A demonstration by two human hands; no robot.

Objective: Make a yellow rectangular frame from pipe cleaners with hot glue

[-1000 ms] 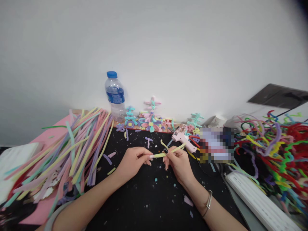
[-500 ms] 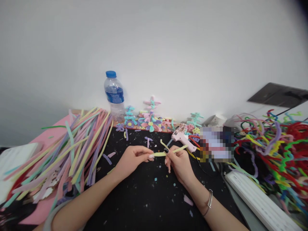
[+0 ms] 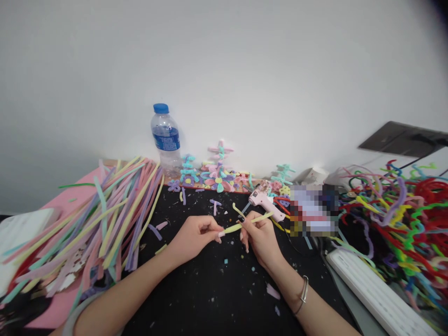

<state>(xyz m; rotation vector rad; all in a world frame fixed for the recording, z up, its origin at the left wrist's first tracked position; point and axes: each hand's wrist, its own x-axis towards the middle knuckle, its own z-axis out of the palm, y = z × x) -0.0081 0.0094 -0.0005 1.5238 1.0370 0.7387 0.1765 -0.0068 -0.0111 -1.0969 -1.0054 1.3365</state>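
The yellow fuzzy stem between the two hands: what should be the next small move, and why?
Perhaps fold the bent, fuzzy yellow tip down: this tip sticks up free, while the left hand and the right hand both pinch the yellow fuzzy stem, so it seems steady.

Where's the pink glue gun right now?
In the head view, the pink glue gun lies right of centre, just beyond the right hand and near the fuzzy flowers.

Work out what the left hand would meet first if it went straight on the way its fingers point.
Going along the yellow strip it pinches, the left hand would probably meet the right hand first, though one view leaves depth unclear.
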